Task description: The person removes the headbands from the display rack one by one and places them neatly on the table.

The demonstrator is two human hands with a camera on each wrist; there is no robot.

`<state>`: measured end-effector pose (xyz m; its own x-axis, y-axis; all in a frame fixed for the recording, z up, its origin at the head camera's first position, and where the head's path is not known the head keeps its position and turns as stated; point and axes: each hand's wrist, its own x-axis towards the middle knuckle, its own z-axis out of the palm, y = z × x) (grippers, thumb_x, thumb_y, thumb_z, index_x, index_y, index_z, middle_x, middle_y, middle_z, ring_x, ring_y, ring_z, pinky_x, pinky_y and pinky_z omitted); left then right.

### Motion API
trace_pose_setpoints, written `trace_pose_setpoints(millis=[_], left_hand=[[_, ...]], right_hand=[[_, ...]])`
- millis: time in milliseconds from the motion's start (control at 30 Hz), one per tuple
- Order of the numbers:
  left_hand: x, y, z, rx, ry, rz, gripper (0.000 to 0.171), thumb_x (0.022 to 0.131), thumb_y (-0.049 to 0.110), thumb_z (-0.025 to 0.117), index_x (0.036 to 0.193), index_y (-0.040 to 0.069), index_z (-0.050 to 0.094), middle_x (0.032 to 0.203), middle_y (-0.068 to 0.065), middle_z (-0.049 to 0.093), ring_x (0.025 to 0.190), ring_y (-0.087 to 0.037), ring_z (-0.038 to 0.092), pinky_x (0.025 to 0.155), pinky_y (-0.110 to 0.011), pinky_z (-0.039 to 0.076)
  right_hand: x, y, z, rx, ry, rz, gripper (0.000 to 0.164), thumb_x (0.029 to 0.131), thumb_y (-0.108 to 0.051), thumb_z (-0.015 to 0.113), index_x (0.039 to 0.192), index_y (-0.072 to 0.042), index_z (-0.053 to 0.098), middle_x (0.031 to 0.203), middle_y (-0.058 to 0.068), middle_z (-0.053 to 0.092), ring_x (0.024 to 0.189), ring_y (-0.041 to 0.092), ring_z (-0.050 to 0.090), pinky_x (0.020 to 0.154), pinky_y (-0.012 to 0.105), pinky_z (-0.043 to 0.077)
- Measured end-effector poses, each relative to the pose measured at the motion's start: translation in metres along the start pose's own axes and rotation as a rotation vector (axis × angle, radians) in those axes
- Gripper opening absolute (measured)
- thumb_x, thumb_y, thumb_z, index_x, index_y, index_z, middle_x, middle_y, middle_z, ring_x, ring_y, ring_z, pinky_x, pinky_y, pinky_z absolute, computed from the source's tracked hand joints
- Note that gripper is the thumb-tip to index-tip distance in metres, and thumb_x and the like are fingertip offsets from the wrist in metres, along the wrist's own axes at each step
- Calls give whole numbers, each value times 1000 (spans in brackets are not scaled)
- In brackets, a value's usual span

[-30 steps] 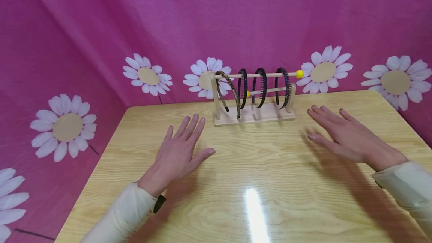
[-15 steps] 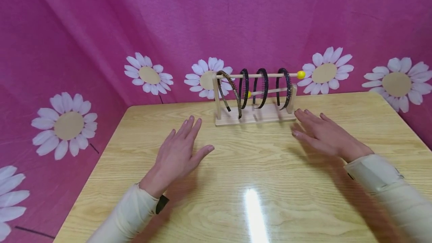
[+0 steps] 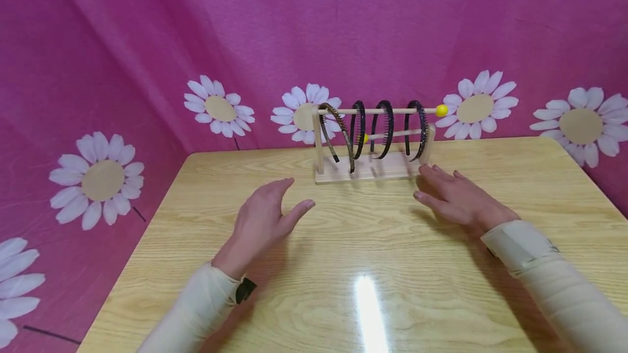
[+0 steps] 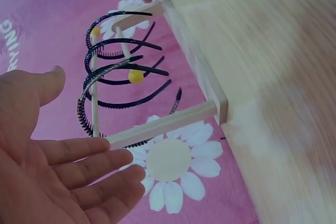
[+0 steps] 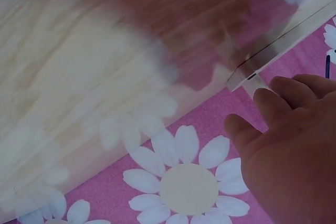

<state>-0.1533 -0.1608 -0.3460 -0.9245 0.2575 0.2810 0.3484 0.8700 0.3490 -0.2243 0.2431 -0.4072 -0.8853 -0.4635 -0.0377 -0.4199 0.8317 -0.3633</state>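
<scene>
A wooden stand (image 3: pixel 378 174) at the back of the table carries several toothed headbands on its upper rod. The leftmost headband (image 3: pixel 346 138) is gold-brown and hangs askew; the others are black, such as the rightmost headband (image 3: pixel 423 129). My left hand (image 3: pixel 257 222) is over the table, left of and in front of the stand, thumb apart from the fingers and holding nothing. In the left wrist view its fingers (image 4: pixel 100 158) are slightly bent. My right hand (image 3: pixel 463 200) has its fingertips beside the stand's right end; whether they touch it I cannot tell.
Yellow balls cap the upper rod (image 3: pixel 442 110) and the lower rod (image 3: pixel 366 138). Behind the wooden table (image 3: pixel 314 287) hangs a pink cloth (image 3: pixel 275 26) printed with white daisies. Light glares on the table front.
My right hand has moved left, up to the right end of the stand. My left hand has turned, with its fingers bending forward. The headbands stay on the stand.
</scene>
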Motion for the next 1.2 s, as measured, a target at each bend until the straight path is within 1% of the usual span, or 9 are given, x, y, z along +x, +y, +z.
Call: trace_pose_setpoints(millis=[100, 300, 367, 533, 767, 933, 1100, 1200], left_hand=[[5, 3, 1, -66, 52, -8, 61, 93, 48, 70, 131, 2, 65, 127, -15, 67, 120, -32, 61, 100, -49, 50], [19, 6, 5, -264, 128, -53, 46, 90, 37, 77, 122, 4, 71, 117, -10, 71, 106, -25, 67, 88, -42, 57], [24, 8, 7, -324, 143, -67, 44, 89, 36, 79, 121, 5, 72, 116, -9, 71, 104, -23, 67, 86, -41, 58], [38, 14, 11, -450, 165, -112, 43, 87, 33, 82, 119, 6, 72, 113, -7, 71, 101, -22, 67, 87, -41, 58], [62, 25, 19, -641, 243, -137, 36, 84, 26, 85, 112, 6, 74, 102, -6, 72, 94, -19, 68, 79, -31, 59], [79, 32, 26, -738, 268, -171, 34, 82, 22, 87, 109, 6, 74, 98, -4, 72, 90, -15, 68, 79, -29, 59], [94, 39, 33, -788, 298, -190, 38, 79, 19, 89, 109, 2, 73, 96, -8, 72, 88, -18, 70, 77, -28, 58], [101, 41, 38, -843, 305, -201, 41, 78, 17, 90, 111, 0, 72, 98, -13, 72, 88, -19, 70, 76, -28, 59]], right_hand=[[4, 1, 3, 5, -13, 21, 80, 104, -58, 39, 158, 0, 24, 162, 23, 20, 148, 45, 17, 117, 65, 11], [8, 5, 9, 9, -38, 44, 83, 103, -61, 38, 158, 0, 23, 162, 25, 16, 148, 45, 15, 116, 66, 9], [9, 6, 10, 8, -40, 44, 83, 103, -61, 38, 158, 0, 23, 162, 25, 16, 148, 44, 15, 116, 66, 9], [8, 6, 10, 3, -36, 34, 83, 104, -60, 37, 158, 1, 23, 162, 25, 16, 148, 44, 15, 116, 66, 10], [10, 6, 10, -12, -31, 28, 82, 104, -60, 37, 157, 2, 23, 162, 25, 17, 148, 44, 16, 115, 67, 11], [11, 7, 10, -16, -44, 35, 83, 104, -60, 37, 157, 2, 24, 162, 25, 17, 148, 44, 16, 115, 67, 10], [10, 5, 9, -18, -42, 30, 81, 105, -58, 38, 156, 3, 25, 162, 26, 19, 148, 43, 17, 116, 66, 12], [11, 4, 9, -19, -39, 22, 80, 105, -57, 38, 156, 4, 26, 161, 26, 19, 148, 43, 17, 116, 66, 13]])
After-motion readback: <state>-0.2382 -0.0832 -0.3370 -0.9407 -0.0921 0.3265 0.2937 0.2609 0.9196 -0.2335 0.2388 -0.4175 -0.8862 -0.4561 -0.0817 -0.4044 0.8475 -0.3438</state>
